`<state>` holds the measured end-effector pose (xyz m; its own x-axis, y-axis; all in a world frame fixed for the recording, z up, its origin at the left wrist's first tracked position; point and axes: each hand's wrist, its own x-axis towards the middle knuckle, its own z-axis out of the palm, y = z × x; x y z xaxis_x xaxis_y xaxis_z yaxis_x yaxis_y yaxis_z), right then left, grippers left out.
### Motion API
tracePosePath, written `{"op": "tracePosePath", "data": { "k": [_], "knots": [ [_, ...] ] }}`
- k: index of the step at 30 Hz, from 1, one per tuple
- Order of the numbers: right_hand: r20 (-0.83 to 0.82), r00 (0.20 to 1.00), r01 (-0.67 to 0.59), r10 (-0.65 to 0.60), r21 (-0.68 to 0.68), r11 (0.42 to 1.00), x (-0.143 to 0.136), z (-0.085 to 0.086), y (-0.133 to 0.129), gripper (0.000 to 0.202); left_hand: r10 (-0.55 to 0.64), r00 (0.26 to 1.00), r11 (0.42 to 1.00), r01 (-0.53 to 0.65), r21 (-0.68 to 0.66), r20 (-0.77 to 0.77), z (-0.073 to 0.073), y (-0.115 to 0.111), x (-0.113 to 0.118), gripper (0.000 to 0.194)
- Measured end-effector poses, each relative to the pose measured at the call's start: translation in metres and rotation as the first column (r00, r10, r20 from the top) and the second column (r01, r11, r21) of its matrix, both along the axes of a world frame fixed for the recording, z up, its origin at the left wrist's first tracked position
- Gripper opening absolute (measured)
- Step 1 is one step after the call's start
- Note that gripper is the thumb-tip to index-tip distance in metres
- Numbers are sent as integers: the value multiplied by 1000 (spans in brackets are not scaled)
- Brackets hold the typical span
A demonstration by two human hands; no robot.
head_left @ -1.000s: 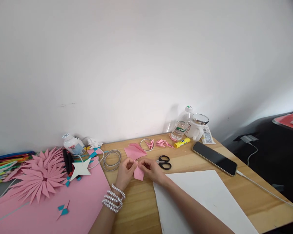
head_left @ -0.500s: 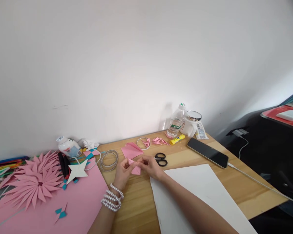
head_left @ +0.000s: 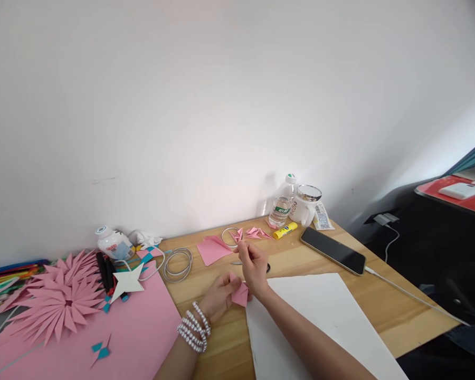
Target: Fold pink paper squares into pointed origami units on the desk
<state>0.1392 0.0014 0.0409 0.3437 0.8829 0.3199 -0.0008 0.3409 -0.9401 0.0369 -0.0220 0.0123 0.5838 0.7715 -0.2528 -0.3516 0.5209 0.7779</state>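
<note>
Left hand: left hand [head_left: 220, 296], wrist ringed with several strands of beaded bracelets [head_left: 193, 331], fingers closed on a small folded pink paper piece [head_left: 239, 293], pinching it just above the light wooden table [head_left: 301, 258].
Right hand: right hand [head_left: 254, 266], raised just beyond the folded piece, fingers curled around the black-handled scissors [head_left: 266, 267]; the handles are mostly hidden under the palm, a thin grey blade [head_left: 236, 262] pokes out to the left. Whether the fingers sit inside the handle loops cannot be told.
Held item position: folded pink paper piece lies between both hands, touching the left fingertips, just under the right wrist.
Near side of grip: large white paper sheet [head_left: 324, 327] under the right forearm.
Left of grip: big pink card sheet [head_left: 103, 327], spiky pink paper flower [head_left: 55, 306], white 4-pointed paper star [head_left: 127, 279], coiled grey wire rings [head_left: 178, 262].
Beyond grip: flat pink paper square [head_left: 211, 249], small folded pink paper shapes [head_left: 257, 232], yellow glue stick [head_left: 284, 230], clear plastic water bottle [head_left: 281, 203], white mug with silver rim [head_left: 305, 203].
Right of grip: dark smartphone [head_left: 332, 250] with a white cable [head_left: 411, 298] plugged in.
</note>
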Motion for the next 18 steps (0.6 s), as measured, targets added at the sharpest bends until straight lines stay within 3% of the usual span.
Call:
{"op": "tracePosePath", "data": {
  "k": [4, 8, 11, 14, 16, 18],
  "knots": [
    [57, 998, 7, -10, 63, 998, 13, 38, -9, 35, -21, 998, 999, 23, 37, -52, -1, 4, -4, 23],
    [257, 966, 32, -38, 27, 999, 62, 57, -7, 32, -10, 981, 998, 21, 55, -192, -1, 7, -11, 29],
    [515, 854, 129, -70, -79, 988, 124, 38, 0, 30, -3, 962, 995, 29, 92, -273, 0, 10, -16, 32],
    [828, 552, 341, -102, -112, 934, 197, -1, 3, 42, 5, 953, 995, 26, 100, -302, 0, 11, -17, 34],
    [920, 390, 410, -37, -138, 902, 241, -28, 3, 61, 7, 952, 994, 26, 105, -307, 1, 11, -17, 34],
    [937, 344, 425, 53, -206, 881, 273, -48, 1, 74, 6, 951, 993, 30, 113, -308, 2, 11, -17, 35]
  ]
}}
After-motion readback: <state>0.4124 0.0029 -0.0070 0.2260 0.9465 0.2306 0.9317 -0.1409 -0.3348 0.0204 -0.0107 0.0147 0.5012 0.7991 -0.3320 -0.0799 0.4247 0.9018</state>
